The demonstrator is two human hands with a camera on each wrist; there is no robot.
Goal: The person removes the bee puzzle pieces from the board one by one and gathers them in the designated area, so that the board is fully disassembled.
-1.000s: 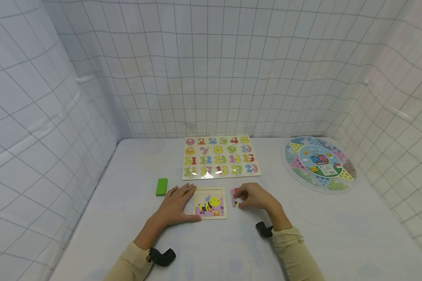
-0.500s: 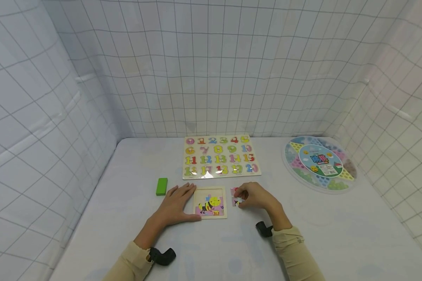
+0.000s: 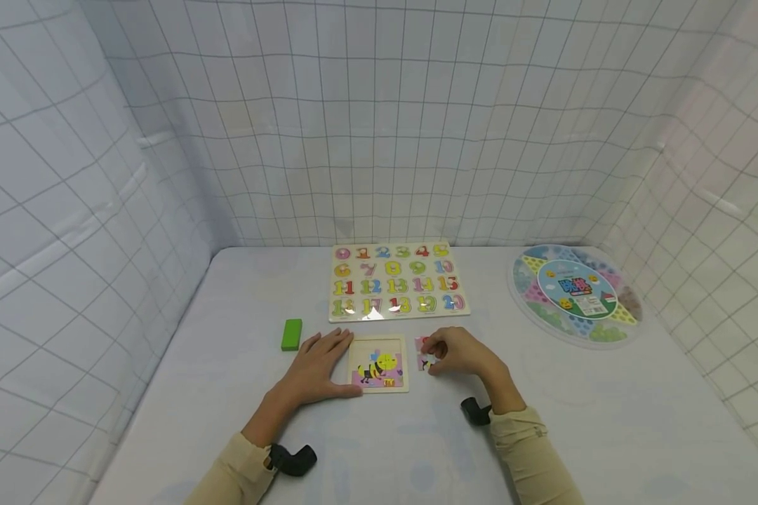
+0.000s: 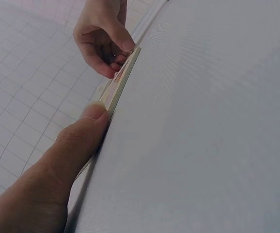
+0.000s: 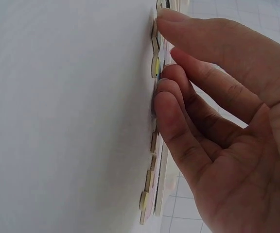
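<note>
A small wooden frame puzzle with a yellow bee picture lies on the white table. My left hand rests flat beside its left edge, fingers straight, and the thumb presses against the frame's rim. Just right of the frame lie loose pink puzzle pieces. My right hand is curled over them, thumb and fingertips pinching a piece against the table. The palm hides part of the pieces.
A number peg board lies behind the puzzle. A green block sits left of my left hand. A round clear game tray is at the far right. Grid-patterned walls enclose the table on three sides.
</note>
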